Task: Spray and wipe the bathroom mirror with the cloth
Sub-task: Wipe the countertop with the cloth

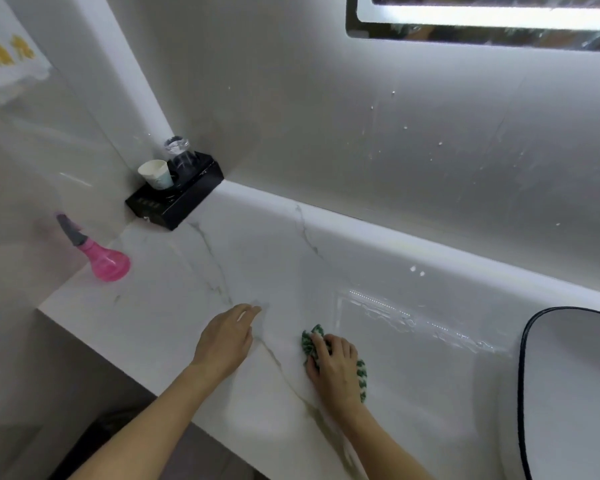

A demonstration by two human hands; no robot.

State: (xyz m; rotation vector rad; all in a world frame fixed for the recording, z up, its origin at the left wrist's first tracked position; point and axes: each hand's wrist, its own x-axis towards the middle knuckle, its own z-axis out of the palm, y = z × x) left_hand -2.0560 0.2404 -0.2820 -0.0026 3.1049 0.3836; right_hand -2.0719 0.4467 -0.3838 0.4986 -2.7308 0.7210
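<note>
While the pink spray bottle (102, 259) stood alone at the far left of the marble counter (174, 320), well apart from both hands, nobody was holding it, so the spraying part was probably finished. Behind it, in the corner, a black tray (184, 199) carried a paper cup (156, 173) and a glass (179, 152). Nearer to the person, the left hand (227, 339) lay flat on the counter with straight, relaxed fingers and held nothing. Just beside it, the right hand (336, 367) pressed down on the green and white cloth (311, 341), its fingers bent over the crumpled fabric and gripping it against the stone. Water drops and streaks were on the wall (430, 140) and on the counter to the right of the cloth. The mirror (482, 32) was high at the top right, and its lower edge looked streaked and wet. It seemed that the wiping of the mirror was not complete, and the cloth was down at the counter, far from the glass. At the right edge, a black-rimmed basin (523, 358) was partly visible.
</note>
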